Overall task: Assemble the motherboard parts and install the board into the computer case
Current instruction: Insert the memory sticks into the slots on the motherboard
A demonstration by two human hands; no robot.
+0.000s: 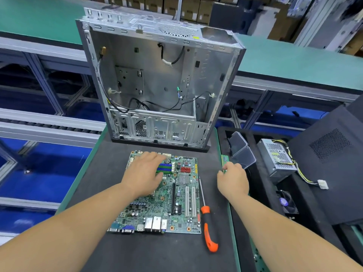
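You see a green motherboard (blue and green slots, red patch), an orange-and-black screwdriver, a bare grey case, a black mat.

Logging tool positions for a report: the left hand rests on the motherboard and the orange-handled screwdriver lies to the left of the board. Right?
Not quite. The head view shows the left hand on the motherboard, but the orange-handled screwdriver lies to the right of the board.

A green motherboard lies flat on the near mat; the open, empty computer case stands behind.
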